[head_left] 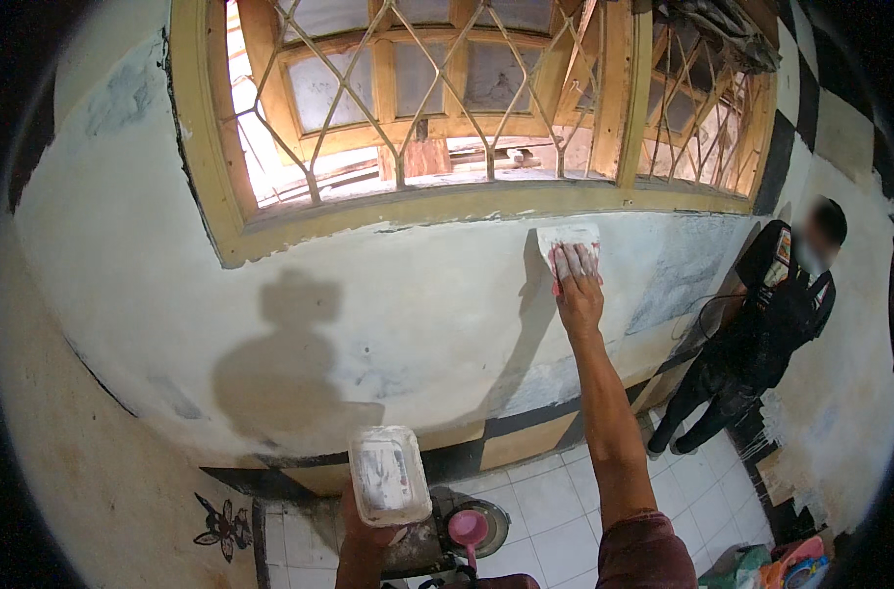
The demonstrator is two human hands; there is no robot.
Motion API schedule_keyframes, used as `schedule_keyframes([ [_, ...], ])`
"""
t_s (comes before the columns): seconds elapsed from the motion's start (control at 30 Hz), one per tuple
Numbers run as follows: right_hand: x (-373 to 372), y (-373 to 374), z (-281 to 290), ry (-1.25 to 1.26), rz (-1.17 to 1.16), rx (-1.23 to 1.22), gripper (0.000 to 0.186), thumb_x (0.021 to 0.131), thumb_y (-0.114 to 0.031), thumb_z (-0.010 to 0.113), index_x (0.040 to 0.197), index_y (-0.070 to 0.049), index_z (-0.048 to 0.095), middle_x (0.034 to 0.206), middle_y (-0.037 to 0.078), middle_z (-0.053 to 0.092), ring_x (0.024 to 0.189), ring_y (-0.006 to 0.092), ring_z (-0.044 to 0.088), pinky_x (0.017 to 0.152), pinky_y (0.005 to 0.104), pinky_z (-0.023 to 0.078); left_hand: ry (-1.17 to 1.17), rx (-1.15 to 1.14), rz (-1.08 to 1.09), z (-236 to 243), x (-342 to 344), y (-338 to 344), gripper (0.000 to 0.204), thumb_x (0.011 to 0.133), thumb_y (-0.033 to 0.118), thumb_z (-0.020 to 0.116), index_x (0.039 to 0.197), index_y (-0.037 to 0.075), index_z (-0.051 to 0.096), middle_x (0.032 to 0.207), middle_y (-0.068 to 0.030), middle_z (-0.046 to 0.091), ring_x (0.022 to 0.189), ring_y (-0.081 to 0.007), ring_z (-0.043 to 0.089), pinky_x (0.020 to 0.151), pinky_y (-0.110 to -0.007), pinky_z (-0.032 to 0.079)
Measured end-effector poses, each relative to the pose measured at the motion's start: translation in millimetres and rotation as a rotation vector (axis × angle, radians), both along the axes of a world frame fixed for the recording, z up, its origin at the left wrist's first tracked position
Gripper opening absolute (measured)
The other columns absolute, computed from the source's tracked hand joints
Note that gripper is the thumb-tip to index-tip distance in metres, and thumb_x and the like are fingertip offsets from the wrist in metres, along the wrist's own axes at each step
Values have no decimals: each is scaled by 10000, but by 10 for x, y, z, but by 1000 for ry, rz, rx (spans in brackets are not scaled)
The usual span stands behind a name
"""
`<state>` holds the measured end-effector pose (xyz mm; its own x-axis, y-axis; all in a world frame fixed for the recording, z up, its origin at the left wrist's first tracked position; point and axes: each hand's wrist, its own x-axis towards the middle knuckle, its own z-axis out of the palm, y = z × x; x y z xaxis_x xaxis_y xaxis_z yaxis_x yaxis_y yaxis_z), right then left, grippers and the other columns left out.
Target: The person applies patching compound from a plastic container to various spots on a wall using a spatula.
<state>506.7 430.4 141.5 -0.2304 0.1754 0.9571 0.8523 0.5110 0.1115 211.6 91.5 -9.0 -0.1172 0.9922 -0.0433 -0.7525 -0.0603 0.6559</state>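
One white spreader (571,236) between right hand (578,285) and wall (418,294)

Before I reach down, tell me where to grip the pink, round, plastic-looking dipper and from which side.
Take the pink dipper by its slim handle, probably best from above and your near side: it juts from the round cup toward you, narrower than the cup.

Barred window (496,83) at the far side, person (761,319) in dark clothing at right
Near: pink dipper (469,527), white floor tiles (550,496), dark flower decoration (222,528) at left, colourful items (800,562) at right.
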Motion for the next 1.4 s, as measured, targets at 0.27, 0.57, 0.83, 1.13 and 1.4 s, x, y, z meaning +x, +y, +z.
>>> schedule_keyframes([
  [0.27,209,103,-344,-32,22,-41,533,737,23,608,1259,-79,563,1296,106,560,1232,338,498,1053,460,378,-259,-8,-10,-241,-89,96,567,934,514,398,1324,108,461,1257,-101,548,1158,-303,544,942,-537,476],
  [0.57,231,234,-182,-58,-38,-119,605,717,58,595,1303,-84,541,1333,120,529,1264,319,473,1051,429,385,-267,-57,-37,-32,88,144,496,945,443,423,1279,81,484,1204,-120,564,1100,-296,580,903,-518,509],
  [0.83,322,-289,-60,554,98,-232,325,824,-32,563,1142,-11,627,713,213,599,677,416,597,644,452,459,82,40,5,150,118,145,403,930,327,486,1225,53,507,1121,-103,604,1019,-266,618,886,-457,527],
  [1.13,376,90,326,642,-175,-358,357,826,-102,566,1173,-29,605,919,208,655,865,389,638,750,445,504,235,65,53,-385,-88,66,519,926,464,473,1275,79,480,1198,-105,582,1114,-283,580,931,-491,498],
  [1.4,-1357,-263,-17,450,70,-486,551,867,-197,569,1391,-118,417,1463,143,379,1275,341,445,865,450,511,-393,-24,-2,-250,-62,-6,580,913,532,449,1315,114,477,1258,-110,559,1163,-310,551,964,-516,469],
])
